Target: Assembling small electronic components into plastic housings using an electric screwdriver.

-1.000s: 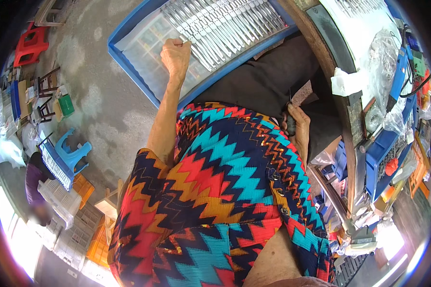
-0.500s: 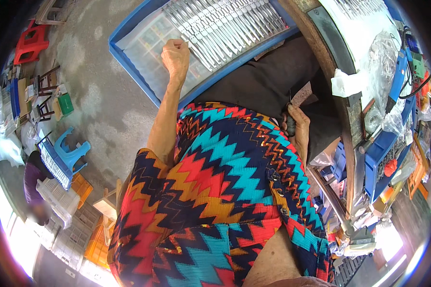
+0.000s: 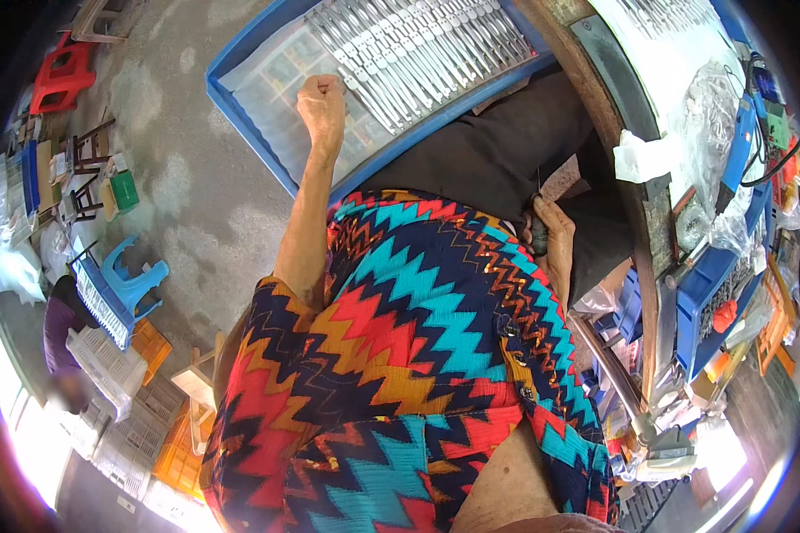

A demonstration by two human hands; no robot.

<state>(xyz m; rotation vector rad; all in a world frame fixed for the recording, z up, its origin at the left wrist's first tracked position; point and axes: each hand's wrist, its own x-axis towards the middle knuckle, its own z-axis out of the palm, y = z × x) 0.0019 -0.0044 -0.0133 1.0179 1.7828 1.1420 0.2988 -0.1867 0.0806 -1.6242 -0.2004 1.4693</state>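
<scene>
Seen from above: left hand (image 3: 322,99) stretched out at the end of a bare forearm, fingers curled into a fist over a blue tray (image 3: 240,107) lying on the concrete floor (image 3: 187,204). Knuckles resting at the near edge of a row of slim silvery metal pieces (image 3: 418,44) laid side by side across the tray; impossible to tell whether one of them is pinched inside the fist. Beneath the fist, a clear plastic sheet (image 3: 276,71) covering the tray's left part, with small coloured items faintly visible under it. Right hand (image 3: 553,242) drawn in close to the lap, fingers wrapped around a small dark object (image 3: 539,233), too small and shadowed to identify, just beside a scrap of pale paper (image 3: 560,180) on dark cloth (image 3: 471,160). Bright zigzag-patterned garment (image 3: 400,355) in red, orange, turquoise and navy filling the middle of the view. To the right, curved edge of a worn bench (image 3: 636,231) carrying crumpled clear plastic bags (image 3: 711,98), white tissue (image 3: 640,155) and blue bins (image 3: 711,293) of small parts. Far left, well apart from the tray: a red plastic stool (image 3: 62,75), a blue plastic stool (image 3: 133,280), stacked white and orange crates (image 3: 124,409), and another person (image 3: 58,333) partly in view near the bright doorway.
</scene>
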